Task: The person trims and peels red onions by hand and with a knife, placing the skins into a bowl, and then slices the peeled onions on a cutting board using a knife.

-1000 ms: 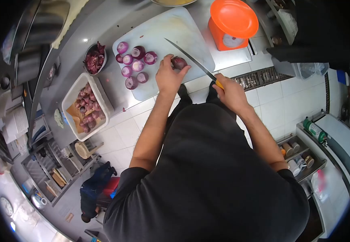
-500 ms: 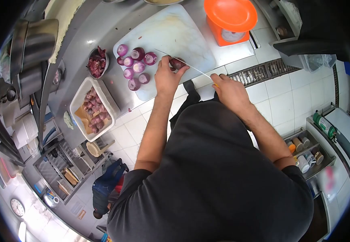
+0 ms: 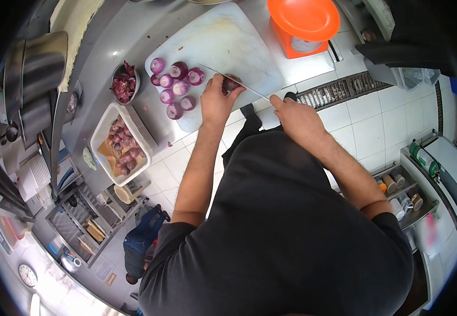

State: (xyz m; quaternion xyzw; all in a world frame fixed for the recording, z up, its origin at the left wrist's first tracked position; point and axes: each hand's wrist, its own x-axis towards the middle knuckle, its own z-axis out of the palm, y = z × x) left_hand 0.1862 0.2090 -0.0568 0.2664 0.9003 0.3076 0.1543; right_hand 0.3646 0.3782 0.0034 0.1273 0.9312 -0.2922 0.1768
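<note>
My left hand (image 3: 217, 104) is closed on a dark red onion (image 3: 231, 83) at the near edge of the white cutting board (image 3: 223, 37). In my right hand (image 3: 298, 119) is a knife (image 3: 254, 91), its handle mostly hidden by the fingers. The thin blade runs up and leftward across the onion, touching or just over it; I cannot tell which. Several peeled purple onions (image 3: 195, 76) with trimmed ends sit in a cluster on the board, left of my left hand.
Left of the board stand a metal bowl (image 3: 137, 90) of onion skins and a white bin (image 3: 149, 138) of unpeeled onions. An orange scale (image 3: 303, 23) is at the right. Below is a tiled floor with a drain grate (image 3: 344, 90). Another person (image 3: 139, 242) stands farther off.
Both hands keep nearly the same place on the onion and knife. The right hand has turned slightly about the handle. The whole view has shifted a little.
</note>
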